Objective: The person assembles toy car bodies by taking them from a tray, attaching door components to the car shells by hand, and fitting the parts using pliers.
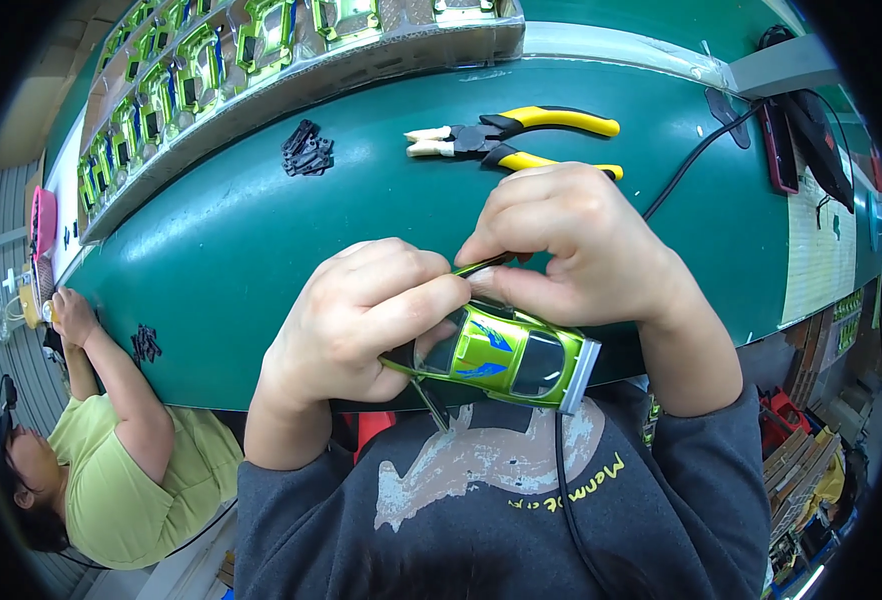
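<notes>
A shiny green toy car body [486,345] with blue markings, dark windows and a grey rear wing is held close to my chest, over the table's near edge. My left hand [356,315] is closed around its front end, with the fingers hiding much of the hood. My right hand [576,240] pinches a narrow dark strip with a green edge [483,266] beside the car. The strip runs between both hands' fingertips. Whether it joins the car is hidden by my fingers. A thin metal tool-like piece [431,402] shows below my left hand.
Yellow-and-black pliers [471,138] with pale-covered jaws lie beyond my hands. Small black parts [307,150] are piled left of them. A cardboard tray [311,75] of green car bodies stands at the far left. A co-worker [141,440] sits at left. A black cable [696,160] crosses the right side.
</notes>
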The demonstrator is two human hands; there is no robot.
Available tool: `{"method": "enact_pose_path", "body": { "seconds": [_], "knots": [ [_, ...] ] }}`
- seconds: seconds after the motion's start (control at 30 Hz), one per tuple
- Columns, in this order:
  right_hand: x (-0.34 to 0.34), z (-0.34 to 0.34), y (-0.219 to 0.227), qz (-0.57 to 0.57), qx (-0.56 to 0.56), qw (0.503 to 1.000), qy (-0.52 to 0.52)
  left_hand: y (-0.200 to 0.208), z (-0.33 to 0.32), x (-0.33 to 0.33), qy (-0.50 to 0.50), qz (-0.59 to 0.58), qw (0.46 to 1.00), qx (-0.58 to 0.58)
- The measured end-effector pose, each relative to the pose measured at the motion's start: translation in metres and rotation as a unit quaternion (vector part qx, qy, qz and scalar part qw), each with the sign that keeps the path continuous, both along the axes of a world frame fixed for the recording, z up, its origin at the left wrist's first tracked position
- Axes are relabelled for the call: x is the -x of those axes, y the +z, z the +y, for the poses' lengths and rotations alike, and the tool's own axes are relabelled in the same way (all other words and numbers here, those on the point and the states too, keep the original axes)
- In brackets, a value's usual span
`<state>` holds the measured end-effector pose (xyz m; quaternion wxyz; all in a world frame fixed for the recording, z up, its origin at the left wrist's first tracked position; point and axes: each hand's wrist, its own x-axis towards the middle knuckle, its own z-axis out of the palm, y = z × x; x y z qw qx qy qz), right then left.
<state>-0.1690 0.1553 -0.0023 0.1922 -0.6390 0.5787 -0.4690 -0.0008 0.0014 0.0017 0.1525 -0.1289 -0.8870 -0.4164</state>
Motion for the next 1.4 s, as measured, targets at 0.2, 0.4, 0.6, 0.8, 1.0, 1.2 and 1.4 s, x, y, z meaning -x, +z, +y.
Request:
{"method": "enact_pose_path", "body": {
  "seconds": [0.2,0.4,0.6,0.8,1.0,1.2,1.4],
  "knots": [
    [0.000,0.002,0.003,-0.011,-0.003,1.000,-0.014,0.002,-0.003,-0.005,0.013,0.019,1.000,0.000],
    [-0.003,0.000,0.003,0.006,0.027,0.999,-0.030,0.004,-0.006,-0.004,-0.003,0.003,0.999,0.034],
    [-0.005,-0.003,0.000,-0.111,-0.029,0.992,-0.043,0.008,-0.007,-0.008,0.019,0.000,0.999,0.050],
    [-0.002,-0.001,0.001,-0.042,0.024,0.999,-0.016,0.005,-0.005,-0.008,0.012,0.014,0.999,0.046],
    [-0.001,-0.003,-0.003,-0.084,0.042,0.995,-0.021,0.003,-0.005,-0.007,0.008,0.024,0.999,0.030],
    [0.003,-0.004,0.000,-0.211,0.003,0.976,-0.049,-0.001,-0.008,-0.011,0.039,0.014,0.992,-0.121],
    [0.000,-0.009,0.007,0.117,0.119,0.981,-0.096,-0.015,-0.014,-0.015,0.035,-0.192,0.641,-0.742]
  ]
}}
